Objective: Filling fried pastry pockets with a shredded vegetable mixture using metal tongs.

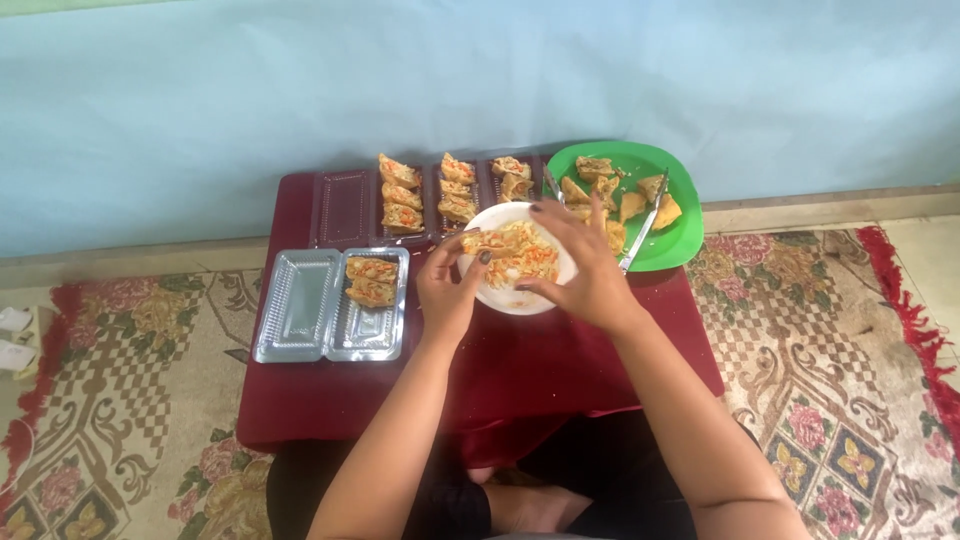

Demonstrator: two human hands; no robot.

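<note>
My left hand (447, 287) holds a piece of fried tofu (490, 243) over a white bowl (520, 298) of shredded vegetable filling. My right hand (583, 262) hovers over the bowl, its fingers curled down toward the filling; whether it pinches any I cannot tell. A clear plastic clamshell box (330, 305) lies open to the left, with two stuffed tofu pieces (371, 281) in its right half.
A low table with a dark red cloth (520, 375) carries everything. Several clear boxes (345, 205) with stuffed pieces stand at its back edge. A green plate (680, 235) with plain tofu and metal tongs (643, 222) sits at the right. Patterned carpet (850, 340) surrounds the table.
</note>
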